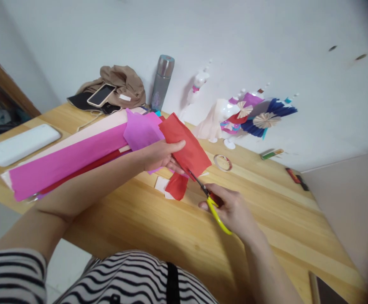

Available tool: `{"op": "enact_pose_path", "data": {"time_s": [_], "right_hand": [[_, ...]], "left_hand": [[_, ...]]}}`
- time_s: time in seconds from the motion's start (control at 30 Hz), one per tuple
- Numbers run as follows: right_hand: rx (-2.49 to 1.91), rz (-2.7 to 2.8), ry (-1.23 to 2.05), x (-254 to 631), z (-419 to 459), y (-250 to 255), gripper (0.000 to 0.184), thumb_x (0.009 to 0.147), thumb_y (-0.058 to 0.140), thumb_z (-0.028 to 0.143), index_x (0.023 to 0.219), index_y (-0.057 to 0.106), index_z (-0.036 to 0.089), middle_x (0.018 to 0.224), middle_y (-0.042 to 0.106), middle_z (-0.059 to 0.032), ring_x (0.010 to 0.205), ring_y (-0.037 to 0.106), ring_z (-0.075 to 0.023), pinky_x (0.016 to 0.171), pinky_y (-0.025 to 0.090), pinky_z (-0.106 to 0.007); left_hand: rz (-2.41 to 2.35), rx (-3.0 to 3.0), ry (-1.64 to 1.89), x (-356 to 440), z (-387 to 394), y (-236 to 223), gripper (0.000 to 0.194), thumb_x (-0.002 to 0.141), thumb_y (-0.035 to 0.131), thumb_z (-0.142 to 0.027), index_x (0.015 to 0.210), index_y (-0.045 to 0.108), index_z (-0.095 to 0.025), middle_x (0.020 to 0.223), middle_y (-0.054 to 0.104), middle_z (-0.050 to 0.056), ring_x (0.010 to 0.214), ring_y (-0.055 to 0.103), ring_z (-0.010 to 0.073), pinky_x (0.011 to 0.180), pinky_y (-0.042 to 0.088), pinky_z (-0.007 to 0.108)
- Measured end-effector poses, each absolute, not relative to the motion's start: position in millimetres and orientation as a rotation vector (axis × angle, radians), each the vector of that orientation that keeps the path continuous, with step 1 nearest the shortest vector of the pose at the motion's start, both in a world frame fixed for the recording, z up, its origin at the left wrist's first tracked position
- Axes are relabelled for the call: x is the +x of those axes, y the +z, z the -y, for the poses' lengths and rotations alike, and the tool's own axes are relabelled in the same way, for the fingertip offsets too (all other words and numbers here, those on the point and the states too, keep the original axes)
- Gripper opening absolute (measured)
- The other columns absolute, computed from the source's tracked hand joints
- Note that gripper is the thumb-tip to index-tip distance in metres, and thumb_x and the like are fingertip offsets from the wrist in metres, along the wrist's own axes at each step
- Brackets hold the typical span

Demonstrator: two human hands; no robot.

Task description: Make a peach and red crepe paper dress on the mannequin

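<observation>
Fingers (178,146) hold red paper (190,145) near tape roll (216,163).

No text, brand, number or sign can be read. A faint motif (159,93) on the gray flask (162,82) and a small white patch (125,97) on the brown cloth (133,82) show no legible lettering.

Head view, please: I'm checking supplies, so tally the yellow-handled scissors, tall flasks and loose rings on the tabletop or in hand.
Yellow-handled scissors: 1, in the right hand
Tall flask: 1
Loose ring: 1
Total: 3
</observation>
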State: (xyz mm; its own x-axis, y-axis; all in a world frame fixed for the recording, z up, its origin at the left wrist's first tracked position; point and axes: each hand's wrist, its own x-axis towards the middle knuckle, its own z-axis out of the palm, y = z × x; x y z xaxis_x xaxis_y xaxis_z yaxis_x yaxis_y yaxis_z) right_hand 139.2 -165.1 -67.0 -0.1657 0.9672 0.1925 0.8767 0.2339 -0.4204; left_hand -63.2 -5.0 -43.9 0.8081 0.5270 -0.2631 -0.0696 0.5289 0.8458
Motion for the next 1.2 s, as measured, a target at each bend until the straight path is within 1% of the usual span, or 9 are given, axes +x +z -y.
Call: {"op": "enact_pose_path", "data": {"time_s": [0.17, 0.37, 0.53, 0.63, 0.73, 0.83, 1.0, 1.07, 1.2], "right_hand": [[-1.758, 2.072, 0.336, 137.9, 165.4, -65.6, 0.03, 0.089, 0.056, 0.043, 0.101, 0.068, 0.019, 0.056, 0.053, 0.0015, 0.046, 0.043, -0.0125, 0.05, 0.034, -0.025], [-1.776, 2.098, 0.366, 138.0, 167.1, -62.6, 0.026, 0.083, 0.061, 0.042, 0.093, 0.061, 0.019, 0.062, 0.053, 0.0021, 0.05, 0.044, -0.013, 0.05, 0.033, -0.025], [-1.817, 2.123, 0.403, 138.5, 166.0, -64.4, 0.029, 0.083, 0.059, 0.042, 0.098, 0.06, 0.018, 0.065, 0.053, 0.0015, 0.051, 0.046, -0.0141, 0.052, 0.033, -0.026], [-1.84, 2.122, 0.408, 137.1, 165.6, -64.4, 0.03, 0.083, 0.057, 0.044, 0.097, 0.06, 0.017, 0.067, 0.055, 0.0002, 0.052, 0.046, -0.0143, 0.053, 0.034, -0.026], [-1.846, 2.108, 0.418, 134.2, 165.1, -62.3, 0.032, 0.083, 0.057, 0.044, 0.1, 0.061, 0.017, 0.069, 0.057, -0.0011, 0.053, 0.047, -0.0142, 0.053, 0.034, -0.026], [-1.827, 2.109, 0.439, 131.2, 164.3, -60.1, 0.033, 0.084, 0.058, 0.042, 0.103, 0.062, 0.016, 0.07, 0.058, -0.0026, 0.053, 0.047, -0.0145, 0.053, 0.035, -0.027], [-1.816, 2.117, 0.439, 130.2, 163.2, -60.6, 0.034, 0.085, 0.057, 0.04, 0.106, 0.063, 0.014, 0.071, 0.059, -0.0033, 0.053, 0.048, -0.0154, 0.053, 0.036, -0.028], [-1.81, 2.108, 0.427, 130.4, 162.9, -61.4, 0.032, 0.083, 0.058, 0.04, 0.105, 0.062, 0.016, 0.071, 0.059, -0.0026, 0.053, 0.048, -0.0149, 0.052, 0.036, -0.027], [-1.815, 2.095, 0.407, 129.4, 162.1, -61.4, 0.025, 0.082, 0.058, 0.042, 0.092, 0.058, 0.02, 0.069, 0.057, -0.0005, 0.052, 0.046, -0.0136, 0.052, 0.034, -0.025]], "left_hand": [[-0.556, 0.939, 0.382, -63.2, 7.3, -38.8, 0.034, 0.1, 0.045, -0.032, 0.11, 0.068, -0.009, 0.087, 0.077, 0.015, 0.069, 0.073, 0.0212, 0.079, 0.059, 0.039], [-0.567, 0.943, 0.348, -63.0, 8.6, -36.2, 0.04, 0.101, 0.042, -0.037, 0.104, 0.07, -0.008, 0.082, 0.077, 0.015, 0.071, 0.073, 0.022, 0.08, 0.059, 0.038], [-0.511, 0.969, 0.357, -62.4, 7.6, -44.4, 0.04, 0.097, 0.052, -0.044, 0.099, 0.07, -0.008, 0.085, 0.077, 0.017, 0.075, 0.074, 0.0228, 0.081, 0.059, 0.038], [-0.497, 0.968, 0.371, -61.3, 8.4, -49.0, 0.038, 0.095, 0.055, -0.044, 0.096, 0.069, -0.009, 0.089, 0.077, 0.018, 0.077, 0.074, 0.0235, 0.08, 0.059, 0.039], [-0.476, 0.95, 0.381, -59.6, 10.3, -51.9, 0.037, 0.094, 0.058, -0.044, 0.094, 0.069, -0.009, 0.09, 0.077, 0.017, 0.077, 0.074, 0.0232, 0.078, 0.059, 0.037], [-0.469, 0.94, 0.37, -58.4, 11.8, -53.3, 0.035, 0.094, 0.057, -0.043, 0.093, 0.069, -0.01, 0.087, 0.076, 0.016, 0.075, 0.073, 0.0216, 0.077, 0.059, 0.036], [-0.466, 0.936, 0.363, -58.5, 12.2, -54.2, 0.036, 0.094, 0.057, -0.044, 0.093, 0.069, -0.01, 0.087, 0.076, 0.015, 0.075, 0.073, 0.0212, 0.08, 0.059, 0.037], [-0.449, 0.939, 0.363, -58.7, 11.9, -55.2, 0.037, 0.092, 0.059, -0.045, 0.094, 0.069, -0.01, 0.088, 0.076, 0.016, 0.076, 0.073, 0.0215, 0.08, 0.059, 0.037], [-0.416, 0.941, 0.349, -58.3, 12.1, -58.7, 0.038, 0.09, 0.062, -0.048, 0.095, 0.069, -0.011, 0.09, 0.077, 0.016, 0.077, 0.073, 0.0219, 0.078, 0.059, 0.036]]}}
